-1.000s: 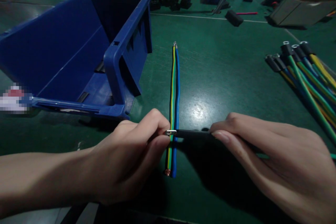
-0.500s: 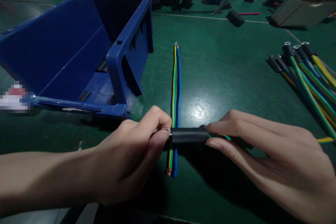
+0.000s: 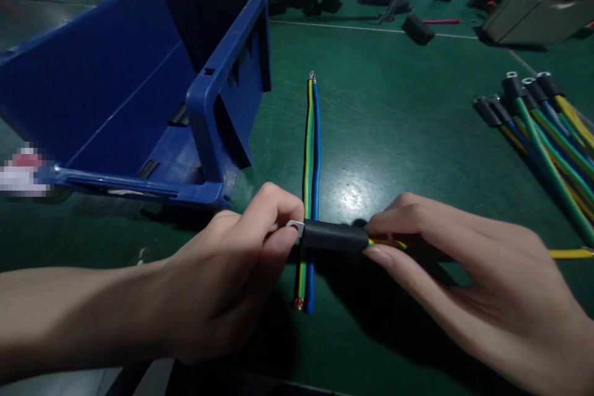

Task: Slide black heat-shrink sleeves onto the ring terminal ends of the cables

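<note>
Green table [image 3: 394,111] | sleeved cable [image 3: 336,236] | long axis sideways | lug [image 3: 300,230] leftward

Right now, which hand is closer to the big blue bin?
Left. The left hand is just in front of the blue bin's near right corner. The right hand is farther away, on the other side of the blue wire.

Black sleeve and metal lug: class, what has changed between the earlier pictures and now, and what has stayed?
The black sleeve and metal lug have rolled from edge-on to show their broad side. The left hand still pinches the lug, the right hand the sleeve's other end. The blue wire and blue bin stayed put.
</note>
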`<state>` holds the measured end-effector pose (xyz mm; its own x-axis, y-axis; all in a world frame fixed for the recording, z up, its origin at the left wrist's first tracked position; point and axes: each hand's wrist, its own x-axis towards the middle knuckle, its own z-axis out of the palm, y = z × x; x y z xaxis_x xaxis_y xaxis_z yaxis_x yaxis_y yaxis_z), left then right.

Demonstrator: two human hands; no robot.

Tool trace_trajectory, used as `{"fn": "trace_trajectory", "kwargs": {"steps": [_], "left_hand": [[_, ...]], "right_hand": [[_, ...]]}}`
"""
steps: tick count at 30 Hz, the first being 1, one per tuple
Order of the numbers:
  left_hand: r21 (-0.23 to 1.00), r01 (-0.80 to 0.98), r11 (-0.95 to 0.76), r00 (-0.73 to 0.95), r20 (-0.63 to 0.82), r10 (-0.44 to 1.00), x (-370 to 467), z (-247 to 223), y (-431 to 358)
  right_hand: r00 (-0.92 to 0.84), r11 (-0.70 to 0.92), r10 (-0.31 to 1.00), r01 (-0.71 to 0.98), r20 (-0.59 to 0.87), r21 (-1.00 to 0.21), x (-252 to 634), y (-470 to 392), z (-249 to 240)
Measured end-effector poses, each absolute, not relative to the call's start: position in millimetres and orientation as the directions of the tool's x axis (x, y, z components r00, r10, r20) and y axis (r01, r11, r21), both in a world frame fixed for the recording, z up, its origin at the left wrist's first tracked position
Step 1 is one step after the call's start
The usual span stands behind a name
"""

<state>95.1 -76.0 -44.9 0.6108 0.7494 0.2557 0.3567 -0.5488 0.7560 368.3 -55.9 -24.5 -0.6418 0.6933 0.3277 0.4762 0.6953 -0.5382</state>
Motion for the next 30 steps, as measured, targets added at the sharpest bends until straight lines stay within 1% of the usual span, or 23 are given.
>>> {"fn": "trace_trajectory", "kwargs": {"steps": [6,10,13,15,19,26,30], "left_hand": [[0.764,0.351,-0.541,0.622,0.242,0.744,93.8,-41.2,-75.7],[0.789,0.325,-0.521,0.624,0.235,0.746,93.8,-42.8,-74.2],[0.762,0.363,-0.537,0.631,0.223,0.743,93.8,-43.5,-73.8],[0.748,0.374,-0.548,0.638,0.221,0.737,93.7,-43.2,-73.7],[0.78,0.354,-0.516,0.619,0.218,0.755,94.3,-41.9,-74.3],[0.805,0.372,-0.462,0.583,0.185,0.791,96.5,-40.4,-78.0],[0.791,0.383,-0.476,0.565,0.207,0.798,96.5,-41.5,-78.5]], "right_hand": [[-0.639,0.689,0.706,0.518,0.306,-0.507,370.3,-56.8,-28.2],[-0.674,0.713,0.67,0.466,0.311,-0.524,370.6,-55.3,-27.9],[-0.694,0.724,0.647,0.428,0.317,-0.541,371.2,-54.5,-27.4],[-0.698,0.726,0.642,0.422,0.317,-0.542,371.5,-54.5,-27.3],[-0.7,0.729,0.639,0.417,0.32,-0.543,371.0,-54.0,-26.7],[-0.717,0.742,0.62,0.405,0.319,-0.534,371.4,-54.4,-24.2],[-0.719,0.746,0.62,0.416,0.314,-0.521,373.3,-54.5,-25.2]]}}
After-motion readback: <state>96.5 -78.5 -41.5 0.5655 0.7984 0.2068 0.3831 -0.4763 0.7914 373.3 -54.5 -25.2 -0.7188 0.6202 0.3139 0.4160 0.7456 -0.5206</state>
